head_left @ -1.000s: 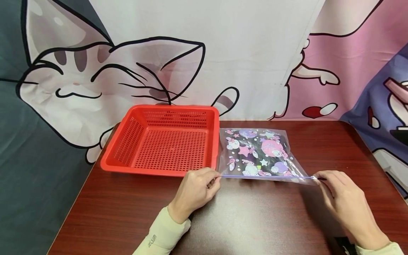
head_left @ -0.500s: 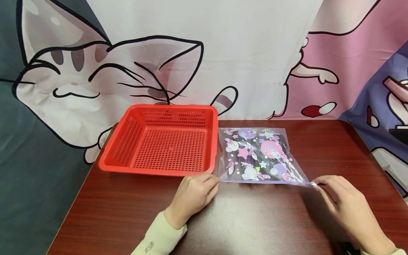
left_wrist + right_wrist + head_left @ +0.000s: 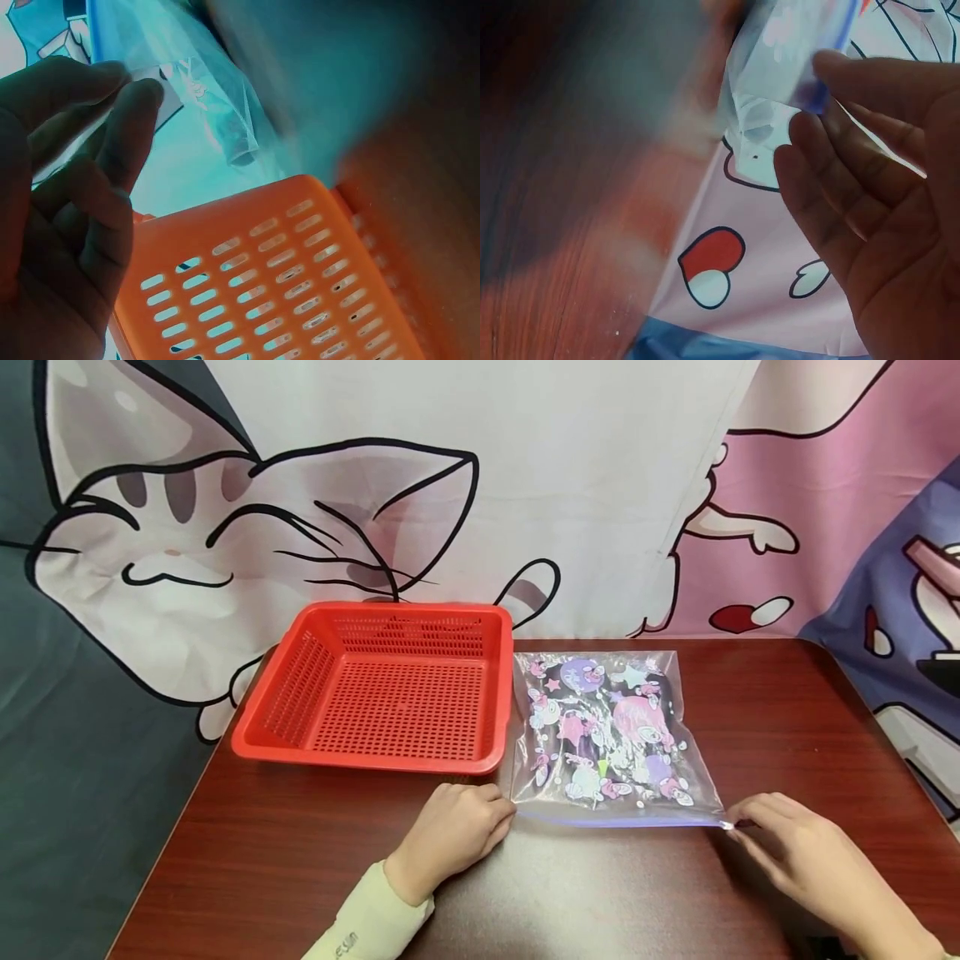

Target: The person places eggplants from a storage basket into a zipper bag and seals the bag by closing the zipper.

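Observation:
A clear zip bag (image 3: 600, 735) printed with pink, purple and white cartoon figures and stars lies toward the right of the table, its purple zip edge facing the person. My left hand (image 3: 455, 832) pinches the left corner of that edge between thumb and finger. At the opposite corner, my right hand (image 3: 806, 852) pinches the end of the zip. In the right wrist view, thumb and forefinger meet on the purple strip of the bag (image 3: 780, 75). The left wrist view has the thumb and finger of the left hand (image 3: 82, 150) together at the bag's corner.
A red perforated plastic basket (image 3: 243, 743) stands left of the bag, close beside it. The dark brown wooden table (image 3: 285, 860) ends at a cartoon-printed cloth (image 3: 600, 485) hanging behind.
Both hands have drawn the bag's zip edge toward the person, still pinching its corners. The bag now lies flatter and shows more of its length. The basket stays put.

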A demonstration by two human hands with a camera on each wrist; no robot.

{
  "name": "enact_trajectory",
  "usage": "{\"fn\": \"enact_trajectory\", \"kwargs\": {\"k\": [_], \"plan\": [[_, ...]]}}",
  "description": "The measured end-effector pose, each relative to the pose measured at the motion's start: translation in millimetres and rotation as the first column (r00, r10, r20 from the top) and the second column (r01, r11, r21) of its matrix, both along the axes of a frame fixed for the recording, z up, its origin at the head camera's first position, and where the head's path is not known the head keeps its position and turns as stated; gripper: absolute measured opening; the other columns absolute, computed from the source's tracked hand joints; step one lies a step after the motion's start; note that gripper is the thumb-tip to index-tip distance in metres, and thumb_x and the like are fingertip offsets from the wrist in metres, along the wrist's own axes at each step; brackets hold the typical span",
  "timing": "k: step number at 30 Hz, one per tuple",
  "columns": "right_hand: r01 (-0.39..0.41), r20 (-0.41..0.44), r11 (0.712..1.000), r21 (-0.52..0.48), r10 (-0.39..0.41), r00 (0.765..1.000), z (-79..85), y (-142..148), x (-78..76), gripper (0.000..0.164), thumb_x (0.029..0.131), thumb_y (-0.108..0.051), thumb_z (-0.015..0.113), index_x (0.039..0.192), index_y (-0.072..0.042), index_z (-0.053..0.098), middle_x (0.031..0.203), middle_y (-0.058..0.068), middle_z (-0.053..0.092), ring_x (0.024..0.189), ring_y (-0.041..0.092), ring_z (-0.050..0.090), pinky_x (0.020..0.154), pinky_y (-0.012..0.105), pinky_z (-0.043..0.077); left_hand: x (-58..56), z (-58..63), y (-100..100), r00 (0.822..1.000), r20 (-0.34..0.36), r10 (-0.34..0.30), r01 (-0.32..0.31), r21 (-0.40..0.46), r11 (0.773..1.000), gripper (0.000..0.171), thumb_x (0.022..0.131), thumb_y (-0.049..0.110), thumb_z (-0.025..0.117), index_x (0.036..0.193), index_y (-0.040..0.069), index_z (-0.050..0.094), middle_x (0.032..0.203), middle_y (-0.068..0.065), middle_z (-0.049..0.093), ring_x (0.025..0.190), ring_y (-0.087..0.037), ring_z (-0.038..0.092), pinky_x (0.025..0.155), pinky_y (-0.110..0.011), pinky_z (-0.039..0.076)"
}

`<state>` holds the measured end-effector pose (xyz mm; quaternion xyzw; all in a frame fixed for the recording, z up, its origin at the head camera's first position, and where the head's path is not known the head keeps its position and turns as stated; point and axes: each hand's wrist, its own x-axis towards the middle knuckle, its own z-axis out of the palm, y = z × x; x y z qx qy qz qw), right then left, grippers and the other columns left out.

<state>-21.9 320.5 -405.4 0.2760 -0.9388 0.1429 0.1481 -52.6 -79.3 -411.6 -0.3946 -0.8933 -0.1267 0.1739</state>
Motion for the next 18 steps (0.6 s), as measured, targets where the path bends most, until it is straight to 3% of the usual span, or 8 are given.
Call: {"fn": "enact_trajectory", "kwargs": {"k": [1,5,7,9,12,14,18], "plan": [[-0.008,0.003,1.0,0.008,0.008,1.0,-1.3,0.0,0.0,0.008,0.08,-0.032,0.067,0.085,-0.028,0.063,0.086,-0.02,0.055,0.079,-0.001,0.053,0.073,0.017,0.039,0.4,-0.6,0.0,1.0,0.008,0.008,-0.008,-0.014,1.0,0.018,0.082,0.017,0.06,0.064,0.021,0.059,0.062,0.01,0.052,0.048,-0.011,0.053,0.041,-0.028,0.035],[-0.047,0.027,0.999,0.013,0.046,0.999,-5.9,-1.0,0.9,0.023,0.088,-0.05,0.052,0.083,-0.03,0.061,0.084,-0.022,0.054,0.074,-0.001,0.053,0.066,0.019,0.04,2.0,-2.1,-0.8,0.998,0.052,0.043,-0.039,-0.074,0.997,0.019,0.081,0.018,0.061,0.063,0.021,0.06,0.063,0.009,0.054,0.048,-0.013,0.054,0.04,-0.03,0.034],[-0.063,0.037,0.998,0.013,0.062,0.997,-7.9,-1.6,2.1,0.021,0.088,-0.05,0.054,0.082,-0.031,0.06,0.083,-0.022,0.053,0.071,-0.001,0.052,0.063,0.019,0.04,2.7,-3.3,-1.2,0.996,0.074,0.055,-0.047,-0.101,0.994,0.019,0.08,0.018,0.061,0.062,0.022,0.06,0.063,0.009,0.054,0.048,-0.014,0.054,0.04,-0.03,0.034],[-0.071,0.043,0.997,0.023,0.07,0.997,-9.3,-3.0,3.1,0.013,0.082,-0.044,0.066,0.081,-0.032,0.06,0.082,-0.022,0.052,0.069,-0.002,0.05,0.06,0.018,0.039,3.0,-4.4,-1.5,0.994,0.096,0.058,-0.046,-0.118,0.992,0.019,0.079,0.017,0.061,0.061,0.022,0.059,0.062,0.009,0.053,0.047,-0.014,0.053,0.039,-0.03,0.033],[-0.066,0.045,0.997,0.04,0.064,0.997,-10.1,-6.5,4.5,0.021,0.068,-0.029,0.078,0.079,-0.032,0.061,0.081,-0.022,0.05,0.067,-0.005,0.047,0.057,0.016,0.038,3.5,-6.2,-1.8,0.992,0.118,0.055,-0.038,-0.141,0.989,0.02,0.08,0.016,0.059,0.06,0.021,0.059,0.061,0.008,0.052,0.047,-0.013,0.052,0.039,-0.03,0.033],[-0.057,0.047,0.997,0.042,0.055,0.997,-8.6,-10.6,5.0,0.026,0.063,-0.022,0.08,0.079,-0.031,0.062,0.08,-0.022,0.049,0.066,-0.005,0.046,0.057,0.015,0.037,3.8,-5.8,-2.3,0.991,0.124,0.048,-0.029,-0.151,0.988,0.02,0.08,0.017,0.059,0.061,0.021,0.059,0.061,0.008,0.052,0.047,-0.013,0.052,0.04,-0.03,0.034],[0.01,0.038,0.999,0.041,-0.012,0.999,-1.8,-22.8,4.4,0.022,0.068,-0.024,0.079,0.081,-0.031,0.062,0.08,-0.021,0.051,0.069,-0.003,0.049,0.06,0.022,0.041,2.0,-0.3,-3.2,0.991,0.13,0.027,-0.008,-0.142,0.99,0.017,0.082,0.02,0.059,0.065,0.021,0.059,0.063,0.009,0.052,0.051,-0.011,0.054,0.042,-0.03,0.037]]}}
